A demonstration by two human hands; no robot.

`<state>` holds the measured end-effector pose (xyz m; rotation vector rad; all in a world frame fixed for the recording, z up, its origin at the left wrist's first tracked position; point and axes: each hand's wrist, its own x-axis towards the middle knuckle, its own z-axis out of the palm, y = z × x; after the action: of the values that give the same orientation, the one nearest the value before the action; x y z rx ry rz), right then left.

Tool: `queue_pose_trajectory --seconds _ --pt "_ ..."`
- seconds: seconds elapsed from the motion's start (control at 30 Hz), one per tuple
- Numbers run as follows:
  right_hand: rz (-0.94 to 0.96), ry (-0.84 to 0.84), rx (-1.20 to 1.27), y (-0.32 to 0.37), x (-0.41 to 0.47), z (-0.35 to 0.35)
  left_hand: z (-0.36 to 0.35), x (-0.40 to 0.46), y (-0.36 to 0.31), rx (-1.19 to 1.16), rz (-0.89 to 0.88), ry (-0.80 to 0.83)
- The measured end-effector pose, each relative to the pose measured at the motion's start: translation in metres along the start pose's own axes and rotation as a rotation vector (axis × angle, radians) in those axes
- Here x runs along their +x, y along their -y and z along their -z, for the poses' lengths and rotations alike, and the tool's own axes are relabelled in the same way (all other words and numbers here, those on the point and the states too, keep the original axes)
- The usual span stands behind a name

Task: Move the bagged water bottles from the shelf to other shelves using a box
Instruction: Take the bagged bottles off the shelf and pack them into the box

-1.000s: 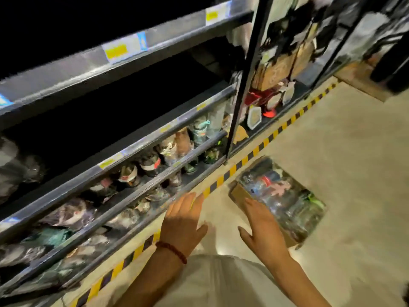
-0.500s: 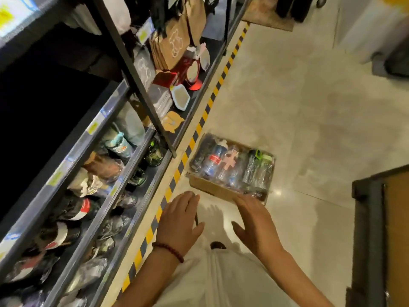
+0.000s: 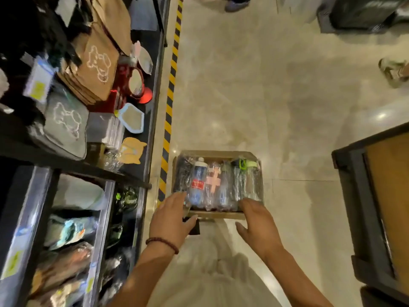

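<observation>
Both hands reach with fingers spread and relaxed, gripping nothing: left hand at the near-left corner of the cardboard box, right hand at its near-right corner; bagged water bottles fill the box on the floor beside the shelf.

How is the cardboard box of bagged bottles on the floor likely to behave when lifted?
The cardboard box looks shallow and packed side to side with bagged bottles, so it is probably heavy for its size and may sag. The bottles lie flat in glossy bags, so they could slide or roll if it tilts. Both hands at opposite ends should help.
</observation>
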<state>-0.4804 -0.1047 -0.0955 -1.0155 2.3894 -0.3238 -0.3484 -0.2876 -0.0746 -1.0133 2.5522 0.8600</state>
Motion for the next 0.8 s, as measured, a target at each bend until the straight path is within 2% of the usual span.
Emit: queue_pose_trajectory --seconds 0.13,0.2,0.3,0.43,0.7,0.8 --pt "-0.080 0.052 0.067 -0.007 0.065 -0.028 -0.018 0.079 0.019 -0.009 0.068 0.067" --pt "-0.098 0.098 0.088 -0.016 0.096 -0.049 -0.036 0.113 0.033 -0.021 0.156 0.098" --pt "-0.144 0.166 0.123 -0.033 0.140 -0.088 -0.072 0.155 0.056 -0.065 0.297 0.144" --pt "-0.195 0.190 0.166 -0.069 0.192 -0.149 -0.132 0.205 0.096 -0.052 0.393 0.224" --pt "-0.456 0.144 0.047 -0.165 0.257 -0.214 -0.238 0.275 0.155 -0.143 0.616 0.168" --pt "-0.575 0.155 0.050 -0.187 0.262 -0.229 -0.261 0.283 0.162 -0.008 0.619 0.135"
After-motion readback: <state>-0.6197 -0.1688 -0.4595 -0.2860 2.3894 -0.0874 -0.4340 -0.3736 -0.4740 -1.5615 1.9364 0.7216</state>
